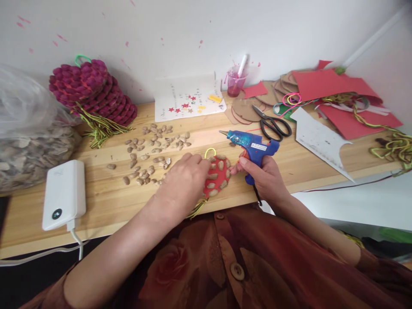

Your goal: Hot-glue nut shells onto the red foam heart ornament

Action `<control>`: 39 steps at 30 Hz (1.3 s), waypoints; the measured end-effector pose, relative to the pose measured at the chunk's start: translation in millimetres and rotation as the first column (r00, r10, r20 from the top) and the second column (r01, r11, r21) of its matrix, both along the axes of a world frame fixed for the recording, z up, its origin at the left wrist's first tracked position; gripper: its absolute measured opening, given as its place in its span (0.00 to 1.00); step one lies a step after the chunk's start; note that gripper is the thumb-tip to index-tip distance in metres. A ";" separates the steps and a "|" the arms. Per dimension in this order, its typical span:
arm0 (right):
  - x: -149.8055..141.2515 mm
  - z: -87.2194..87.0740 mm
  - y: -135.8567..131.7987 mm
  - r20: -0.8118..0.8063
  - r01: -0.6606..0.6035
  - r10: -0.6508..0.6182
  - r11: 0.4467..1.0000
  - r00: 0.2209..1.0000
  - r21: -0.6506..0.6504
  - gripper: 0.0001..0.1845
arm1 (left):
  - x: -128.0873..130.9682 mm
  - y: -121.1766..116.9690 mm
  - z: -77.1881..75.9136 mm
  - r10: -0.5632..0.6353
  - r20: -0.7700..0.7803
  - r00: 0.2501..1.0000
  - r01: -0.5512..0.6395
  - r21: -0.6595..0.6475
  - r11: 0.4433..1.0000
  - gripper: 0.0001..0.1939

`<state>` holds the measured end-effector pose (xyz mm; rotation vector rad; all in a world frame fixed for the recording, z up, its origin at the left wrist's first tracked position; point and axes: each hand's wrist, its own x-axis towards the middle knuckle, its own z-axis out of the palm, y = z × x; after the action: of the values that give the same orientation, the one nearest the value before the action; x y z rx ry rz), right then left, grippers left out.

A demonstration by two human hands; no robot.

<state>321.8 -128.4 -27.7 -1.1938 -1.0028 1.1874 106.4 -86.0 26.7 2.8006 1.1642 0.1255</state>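
A round red disc [216, 177] with peanuts stuck on its face lies near the table's front edge. It has a yellow loop [210, 151] at the top and a yellow-green tassel [198, 209] below. My left hand [187, 182] is over the disc's left part, fingers curled down and pressed together; whatever they may pinch is hidden. In my right hand [265, 174] is a blue hot glue gun [254, 146], gripped by its handle, nozzle pointing left above the disc. Fingers of that hand reach the disc's right edge. Loose peanuts [146, 171] lie scattered left of the disc.
A white power bank [64, 195] and a plastic bag of shells [32, 154] stand at left. Behind are a purple studded ornament [93, 90], a marked sheet [189, 101] and a pink-stained cup [236, 81]. Black scissors [273, 124], cardboard discs [246, 110] and red paper [341, 113] are right.
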 end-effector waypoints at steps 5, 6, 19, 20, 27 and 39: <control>-1.1 3.6 -0.1 0.016 0.017 -0.017 0.999 1.000 -0.031 0.08 | -22.2 10.7 1.7 0.121 0.136 0.983 -0.124 0.011 0.992 0.09; -1.3 4.2 0.0 0.022 0.021 -0.020 0.999 1.000 -0.037 0.09 | -24.2 11.0 1.3 0.130 0.153 0.980 -0.132 0.004 0.991 0.08; -1.7 3.4 0.8 0.003 0.020 -0.020 1.000 1.000 -0.018 0.09 | -8.0 -0.9 -12.4 0.032 0.182 0.983 -0.011 -0.116 0.993 0.05; -1.8 3.4 0.9 0.008 0.021 -0.021 1.000 1.000 -0.021 0.09 | -6.3 -1.1 -12.8 0.030 0.178 0.984 -0.007 -0.125 0.992 0.05; -2.8 5.2 0.9 0.014 0.026 -0.026 0.999 1.000 -0.022 0.10 | -0.7 -1.8 -13.3 0.046 0.145 0.988 -0.024 -0.147 0.989 0.06; -2.2 5.4 0.1 0.022 0.030 -0.029 0.999 0.999 -0.032 0.09 | -0.4 -2.2 -11.3 0.049 0.119 0.992 -0.033 -0.136 0.990 0.06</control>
<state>319.6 -128.3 -22.3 -1.2454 -0.9823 1.1735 106.0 -88.2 15.4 2.6141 1.1575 0.2103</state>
